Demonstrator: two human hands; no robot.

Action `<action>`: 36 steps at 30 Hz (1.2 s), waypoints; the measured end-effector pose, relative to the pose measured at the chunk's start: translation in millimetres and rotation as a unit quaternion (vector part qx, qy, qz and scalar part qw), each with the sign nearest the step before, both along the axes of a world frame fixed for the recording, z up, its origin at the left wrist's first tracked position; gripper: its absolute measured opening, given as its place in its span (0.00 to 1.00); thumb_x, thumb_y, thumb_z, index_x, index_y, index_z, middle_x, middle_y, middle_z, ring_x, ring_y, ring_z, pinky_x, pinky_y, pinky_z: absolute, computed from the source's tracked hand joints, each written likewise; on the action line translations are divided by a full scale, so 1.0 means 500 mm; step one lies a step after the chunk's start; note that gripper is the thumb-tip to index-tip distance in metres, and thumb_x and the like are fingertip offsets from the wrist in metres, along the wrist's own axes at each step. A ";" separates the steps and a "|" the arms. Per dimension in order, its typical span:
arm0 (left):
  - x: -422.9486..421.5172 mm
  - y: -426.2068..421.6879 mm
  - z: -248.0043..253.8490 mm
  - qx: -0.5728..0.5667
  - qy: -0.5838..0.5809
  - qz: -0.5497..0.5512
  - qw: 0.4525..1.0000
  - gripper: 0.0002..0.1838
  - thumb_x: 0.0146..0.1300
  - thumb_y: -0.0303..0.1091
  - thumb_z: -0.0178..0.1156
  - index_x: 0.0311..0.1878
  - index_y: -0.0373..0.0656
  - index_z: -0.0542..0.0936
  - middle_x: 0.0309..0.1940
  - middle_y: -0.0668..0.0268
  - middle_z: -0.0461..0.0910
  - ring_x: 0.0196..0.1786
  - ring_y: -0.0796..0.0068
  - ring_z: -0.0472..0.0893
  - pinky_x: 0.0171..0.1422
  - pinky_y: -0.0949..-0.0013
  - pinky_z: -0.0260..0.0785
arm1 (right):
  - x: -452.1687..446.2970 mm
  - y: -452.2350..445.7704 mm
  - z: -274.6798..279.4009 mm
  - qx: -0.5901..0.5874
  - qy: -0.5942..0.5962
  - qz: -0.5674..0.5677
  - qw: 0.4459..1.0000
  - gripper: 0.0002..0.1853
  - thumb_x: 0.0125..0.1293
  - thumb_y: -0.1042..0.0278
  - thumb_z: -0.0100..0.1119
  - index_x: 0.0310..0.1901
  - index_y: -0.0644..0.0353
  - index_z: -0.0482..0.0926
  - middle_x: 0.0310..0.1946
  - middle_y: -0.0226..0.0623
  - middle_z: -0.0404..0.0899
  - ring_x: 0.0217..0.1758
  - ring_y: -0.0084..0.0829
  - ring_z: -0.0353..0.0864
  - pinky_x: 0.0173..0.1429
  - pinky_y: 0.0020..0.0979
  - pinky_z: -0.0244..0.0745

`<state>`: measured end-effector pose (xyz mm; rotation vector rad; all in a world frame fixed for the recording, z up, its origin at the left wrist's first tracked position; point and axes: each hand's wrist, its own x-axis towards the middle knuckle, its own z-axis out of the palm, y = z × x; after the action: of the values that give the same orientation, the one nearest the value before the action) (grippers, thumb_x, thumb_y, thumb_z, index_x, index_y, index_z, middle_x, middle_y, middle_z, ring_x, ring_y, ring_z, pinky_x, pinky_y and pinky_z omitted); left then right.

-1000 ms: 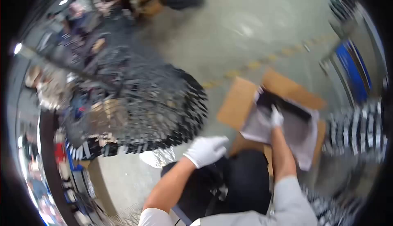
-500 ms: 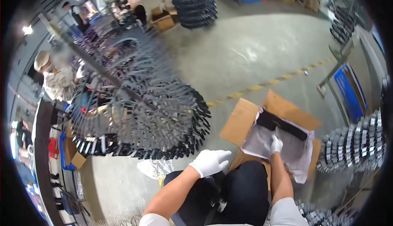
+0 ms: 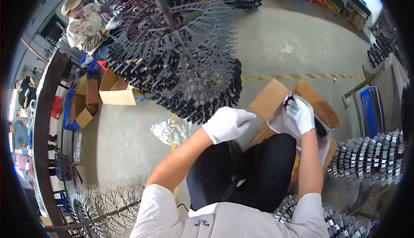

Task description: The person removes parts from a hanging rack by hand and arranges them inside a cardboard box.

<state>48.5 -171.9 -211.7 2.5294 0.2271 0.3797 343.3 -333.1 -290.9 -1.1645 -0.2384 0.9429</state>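
Observation:
My left hand (image 3: 228, 125), in a white glove, is in front of my knees beside the rack of dark toothed pieces (image 3: 189, 87). Its fingers are curled, and whatever may be inside them is hidden. My right hand (image 3: 301, 113), gloved too, is over the open cardboard box (image 3: 268, 101), near its far left corner. Those fingers are bent together next to a small dark spot at the liner's edge; what they grip is unclear. White lining paper (image 3: 278, 120) covers the box's inside, and a dark long bundle (image 3: 320, 128) lies along the far side, partly behind my right hand.
Crumpled clear plastic (image 3: 170, 131) lies on the floor to the left. Racks of metal pieces (image 3: 366, 158) stand at the right and near my legs. A person in a cap (image 3: 84, 26) works at the far left, near open boxes (image 3: 118, 96).
The view has shifted, bringing the large rack up in the picture. My right hand has risen from inside the box to its far left corner. My left hand remains beside the rack, still curled.

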 end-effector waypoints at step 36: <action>-0.086 0.374 0.406 -0.038 0.204 0.260 0.943 0.37 0.62 0.66 0.64 0.44 0.31 0.85 0.27 0.65 0.79 0.33 0.75 0.75 0.41 0.67 0.70 | -0.195 0.484 0.437 0.128 -0.058 0.294 0.945 0.15 0.75 0.60 0.58 0.41 0.68 0.79 0.21 0.33 0.77 0.14 0.18 0.67 0.17 0.21 0.57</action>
<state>5.5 15.0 -8.7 2.4176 1.0598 0.0299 245.7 -91.2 -72.2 -0.9174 -0.8139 1.3171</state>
